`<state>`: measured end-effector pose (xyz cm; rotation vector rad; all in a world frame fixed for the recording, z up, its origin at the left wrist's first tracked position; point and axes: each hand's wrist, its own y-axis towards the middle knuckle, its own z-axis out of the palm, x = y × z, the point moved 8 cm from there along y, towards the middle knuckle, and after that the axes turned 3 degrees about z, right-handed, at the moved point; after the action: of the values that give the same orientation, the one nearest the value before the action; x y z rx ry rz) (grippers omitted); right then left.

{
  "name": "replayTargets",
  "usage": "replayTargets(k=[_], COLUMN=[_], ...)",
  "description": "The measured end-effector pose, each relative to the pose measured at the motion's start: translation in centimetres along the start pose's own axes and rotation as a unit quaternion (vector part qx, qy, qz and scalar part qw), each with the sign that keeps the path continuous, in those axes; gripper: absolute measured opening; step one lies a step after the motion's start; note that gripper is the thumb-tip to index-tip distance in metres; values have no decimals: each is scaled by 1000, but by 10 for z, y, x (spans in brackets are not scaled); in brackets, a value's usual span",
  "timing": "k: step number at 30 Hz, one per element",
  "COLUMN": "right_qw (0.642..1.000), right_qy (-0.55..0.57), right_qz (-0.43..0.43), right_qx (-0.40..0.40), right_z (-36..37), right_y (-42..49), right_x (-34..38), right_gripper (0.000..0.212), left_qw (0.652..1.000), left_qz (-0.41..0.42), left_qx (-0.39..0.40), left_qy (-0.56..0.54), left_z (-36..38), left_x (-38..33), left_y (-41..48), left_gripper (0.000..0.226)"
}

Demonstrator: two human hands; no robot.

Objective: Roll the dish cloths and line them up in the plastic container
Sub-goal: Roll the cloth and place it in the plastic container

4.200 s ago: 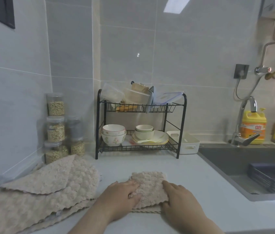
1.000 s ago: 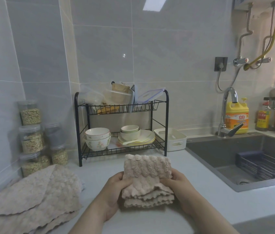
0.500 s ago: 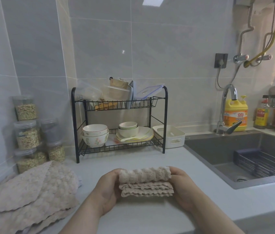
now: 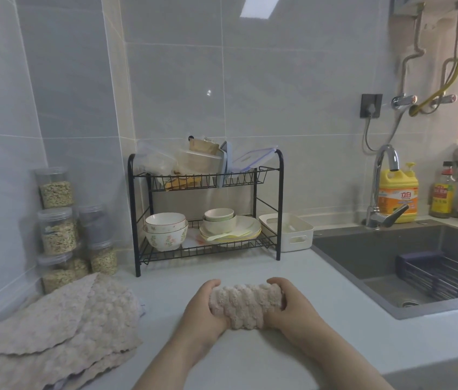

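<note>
Both-handed: left hand (image 4: 204, 308) and right hand (image 4: 288, 308) curl round rolled dish cloth (image 4: 246, 306) ends, grip tight.

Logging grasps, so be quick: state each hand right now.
Left hand: closed, grips the left end of the rolled cloth.
Right hand: closed, grips the cloth's right end.
</note>
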<state>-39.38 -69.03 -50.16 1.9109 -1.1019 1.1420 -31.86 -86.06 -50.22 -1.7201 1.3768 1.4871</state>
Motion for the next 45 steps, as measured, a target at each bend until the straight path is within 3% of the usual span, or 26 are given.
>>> replayTargets(k=[5, 10, 14, 20, 32, 38, 45], right_qw=[997, 991, 979, 976, 994, 985, 961], right_qy=[-79, 129, 199, 213, 60, 32, -26], right_qz=[-24, 16, 34, 36, 76, 160, 276], right_qx=[1, -30, -38, -40, -58, -55, 12], right_z=[3, -8, -13, -12, -10, -13, -12], right_y=[2, 5, 4, 4, 14, 15, 23], right_x=[1, -9, -6, -12, -20, -18, -17], right_gripper=[55, 46, 38, 37, 26, 27, 22], left_qw=[1000, 975, 961, 962, 979, 979, 970], left_qz=[-6, -61, -87, -98, -77, -137, -224], left_qx=[4, -40, -22, -1, -75, -82, -52], left_qy=[-17, -210, -262, -255, -175, -129, -79], left_z=[-2, -15, -13, -9, -13, -15, -8], left_x=[3, 11, 7, 14, 28, 22, 17], left_y=[2, 7, 2, 2, 13, 13, 23], left_gripper=[74, 41, 28, 25, 28, 36, 34])
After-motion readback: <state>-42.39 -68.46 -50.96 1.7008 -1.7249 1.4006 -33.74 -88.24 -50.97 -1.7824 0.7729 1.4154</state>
